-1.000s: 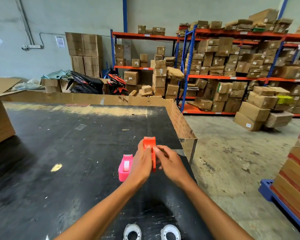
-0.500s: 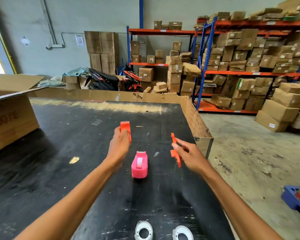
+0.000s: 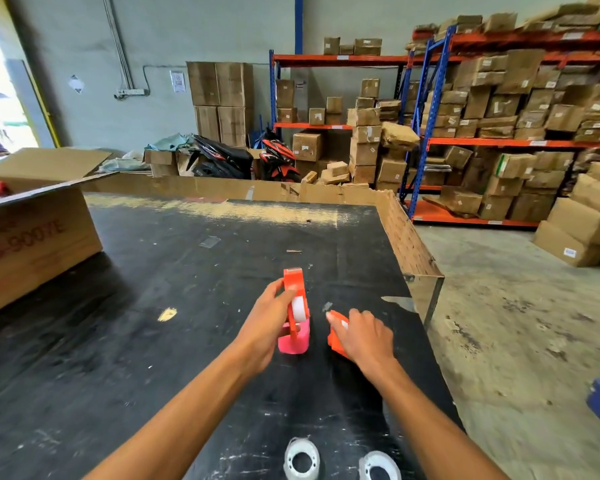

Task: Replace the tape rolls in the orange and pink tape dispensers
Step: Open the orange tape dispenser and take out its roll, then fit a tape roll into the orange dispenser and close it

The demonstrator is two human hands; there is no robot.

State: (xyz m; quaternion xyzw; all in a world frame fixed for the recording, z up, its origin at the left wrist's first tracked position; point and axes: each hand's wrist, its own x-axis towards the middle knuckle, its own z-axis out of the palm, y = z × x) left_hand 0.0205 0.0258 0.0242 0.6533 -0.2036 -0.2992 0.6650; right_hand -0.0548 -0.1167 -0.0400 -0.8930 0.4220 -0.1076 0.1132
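The orange tape dispenser is split in two. My left hand (image 3: 269, 315) grips the main half (image 3: 294, 287), held upright above the table, with a white tape roll (image 3: 299, 308) showing inside it. My right hand (image 3: 364, 336) presses the other orange half (image 3: 335, 337) down on the black table (image 3: 187, 289). The pink tape dispenser (image 3: 293, 342) stands on the table between my hands, partly hidden behind the orange half. Two clear tape rolls, one (image 3: 302, 459) and the other (image 3: 378, 467), lie at the near edge between my forearms.
An open cardboard box (image 3: 32, 233) sits on the table's left. A cardboard wall (image 3: 257, 192) lines the far and right table edges. Shelving racks (image 3: 499, 133) stacked with cartons stand beyond, with concrete floor (image 3: 516, 323) to the right.
The orange dispenser came apart into two halves, one in each hand. Both hands then moved back toward the pink dispenser, and my right hand lowered its half onto the table.
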